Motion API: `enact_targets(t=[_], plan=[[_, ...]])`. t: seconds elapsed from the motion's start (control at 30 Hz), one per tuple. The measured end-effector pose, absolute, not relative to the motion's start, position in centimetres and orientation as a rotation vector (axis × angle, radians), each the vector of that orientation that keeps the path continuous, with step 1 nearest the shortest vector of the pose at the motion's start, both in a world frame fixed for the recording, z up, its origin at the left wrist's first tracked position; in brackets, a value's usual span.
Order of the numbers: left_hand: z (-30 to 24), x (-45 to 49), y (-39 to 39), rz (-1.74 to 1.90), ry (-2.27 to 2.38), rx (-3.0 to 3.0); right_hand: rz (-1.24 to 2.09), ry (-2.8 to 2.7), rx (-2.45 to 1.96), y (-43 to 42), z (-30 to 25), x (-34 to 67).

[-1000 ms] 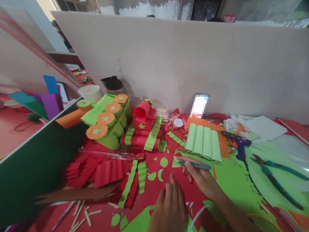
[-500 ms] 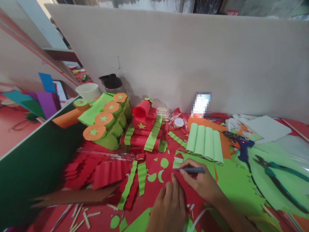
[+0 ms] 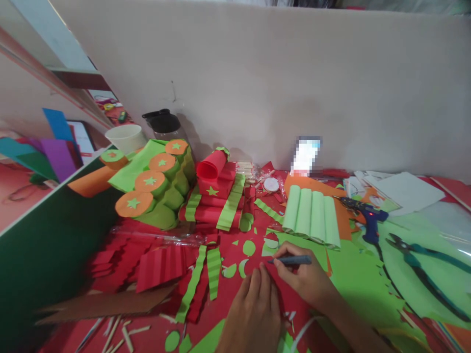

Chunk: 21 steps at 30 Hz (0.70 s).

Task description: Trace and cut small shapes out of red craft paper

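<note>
In my right hand is a dark pen, pinched between thumb and fingers, its tip at the red sheet. My left hand lies flat on this red paper, fingers stretched out close to the pen tip and nothing in them. Green paper scraps and round cut-outs lie just beyond the fingertips. Two ridged green strips are left of my left hand. Behind stands a red paper model tank with green bands and a star.
Green paper rolls, a blue glue gun and teal-handled pliers lie on the right. Orange-topped green egg-carton pieces stand left, beside a dark green panel. A phone leans against the pale back board.
The view has shifted slightly, moving the left-side things leftward. My left fingertips appear a little farther left; the pen stays in my right hand with its tip near the same spot.
</note>
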<state>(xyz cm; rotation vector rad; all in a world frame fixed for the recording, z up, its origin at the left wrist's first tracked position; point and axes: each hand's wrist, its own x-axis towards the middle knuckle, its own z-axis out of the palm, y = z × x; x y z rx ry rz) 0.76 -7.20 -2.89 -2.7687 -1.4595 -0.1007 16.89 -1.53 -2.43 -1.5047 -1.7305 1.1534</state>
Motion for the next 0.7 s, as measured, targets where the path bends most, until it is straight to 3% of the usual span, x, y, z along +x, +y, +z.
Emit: enact_targets(t=[0.5,0.7], plan=[[-2.6,-0.1,-6.7,-0.136,-1.376,-2.834,1.148,-1.759,-1.521,-1.7,-2.3,17.0],[-1.6,-0.3,-6.2,0.003,-1.383,-2.920,1.202,-1.745,-1.505,-1.7,-2.1,17.0]])
